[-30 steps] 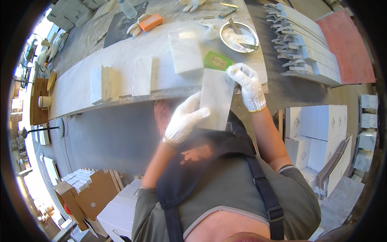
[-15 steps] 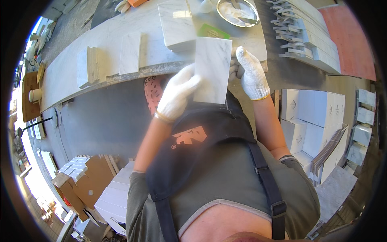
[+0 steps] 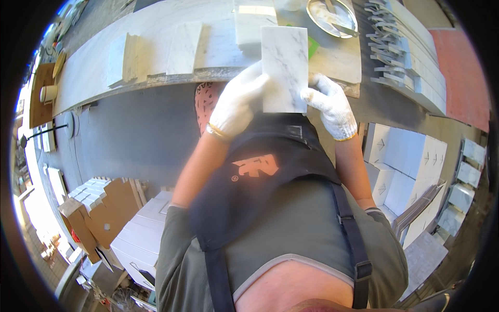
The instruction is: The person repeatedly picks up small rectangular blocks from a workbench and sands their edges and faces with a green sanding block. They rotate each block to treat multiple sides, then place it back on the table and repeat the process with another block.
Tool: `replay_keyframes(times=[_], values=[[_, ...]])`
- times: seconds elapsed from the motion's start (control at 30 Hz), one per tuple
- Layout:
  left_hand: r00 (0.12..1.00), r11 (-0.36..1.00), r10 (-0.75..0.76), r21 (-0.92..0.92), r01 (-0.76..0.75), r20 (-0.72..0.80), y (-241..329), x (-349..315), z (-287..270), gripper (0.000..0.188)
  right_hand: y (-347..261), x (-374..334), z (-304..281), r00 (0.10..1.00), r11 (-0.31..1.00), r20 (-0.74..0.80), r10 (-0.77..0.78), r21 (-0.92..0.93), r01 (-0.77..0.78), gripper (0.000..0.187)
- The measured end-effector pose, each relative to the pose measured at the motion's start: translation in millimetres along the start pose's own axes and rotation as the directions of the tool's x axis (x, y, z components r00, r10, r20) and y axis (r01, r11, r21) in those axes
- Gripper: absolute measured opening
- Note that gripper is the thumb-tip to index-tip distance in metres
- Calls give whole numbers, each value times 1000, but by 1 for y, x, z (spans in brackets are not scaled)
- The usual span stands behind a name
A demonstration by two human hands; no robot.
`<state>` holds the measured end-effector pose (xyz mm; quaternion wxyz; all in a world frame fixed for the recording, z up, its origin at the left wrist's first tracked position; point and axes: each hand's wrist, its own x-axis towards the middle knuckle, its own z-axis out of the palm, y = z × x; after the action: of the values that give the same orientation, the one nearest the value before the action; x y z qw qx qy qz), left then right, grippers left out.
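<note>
Marble tile (image 3: 285, 67) faces the camera, held out before the near edge of the long bench (image 3: 150, 57). Just beyond it on the bench sits a stack of pale slabs (image 3: 249, 26). The gloved left hand (image 3: 239, 99) is closed around the tile's left edge. Half a second ago the gloved right hand (image 3: 330, 106) was apart from it; now its half-curled thumb meets the lower right edge, seemingly steadying both sides, though I cannot tell whether its fingers grip behind. A green piece (image 3: 312, 47) shows partly behind the tile.
</note>
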<state>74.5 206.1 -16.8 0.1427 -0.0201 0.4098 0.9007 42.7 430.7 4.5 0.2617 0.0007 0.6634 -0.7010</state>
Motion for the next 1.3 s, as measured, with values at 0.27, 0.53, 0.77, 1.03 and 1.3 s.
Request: replay_keyframes(times=[0.27,0.53,0.77,1.03,1.3], values=[[987,992,126,16,-125,-96,12,-5,-18,60,18,0,-26,991,984,129,28,-178,-4,41],[834,766,480,593,-248,-271,91,-16,-148,51,48,43,-60,983,983,-124,134,-108,-147,35],[882,808,262,589,22,-392,119,4,-191,52,56,51,-70,973,983,-146,177,-21,-182,33],[837,202,407,930,307,-365,131,23,-176,53,59,52,-74,970,982,-149,190,34,-187,31],[908,623,204,764,169,-367,104,34,-73,44,50,51,-62,978,987,-135,158,4,-159,38]])
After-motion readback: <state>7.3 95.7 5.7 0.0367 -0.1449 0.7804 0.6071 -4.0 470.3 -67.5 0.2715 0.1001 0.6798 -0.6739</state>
